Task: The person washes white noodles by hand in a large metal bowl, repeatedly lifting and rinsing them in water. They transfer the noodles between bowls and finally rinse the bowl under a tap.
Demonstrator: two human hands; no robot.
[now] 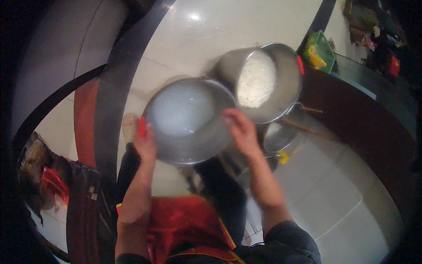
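A large round metal pot [197,150] with cloudy whitish liquid [183,112] in it is in front of me. My left hand [145,142] grips its left side at a red handle cover [142,127]. At the pot's right rim is my right hand [240,130], blurred, its fingers bent over the edge; whether they close on it I cannot tell. Just beyond, a second big metal pot [288,89] holds white grains that look like rice [257,79]. It bears a red handle cover [300,64] too.
A smaller metal vessel [280,140] with something white inside and a thin wooden stick [306,128] lie to the right. A green plastic basket [324,54] holding something yellow stands farther off. Below are tiled floor [323,184] and my left foot [130,123].
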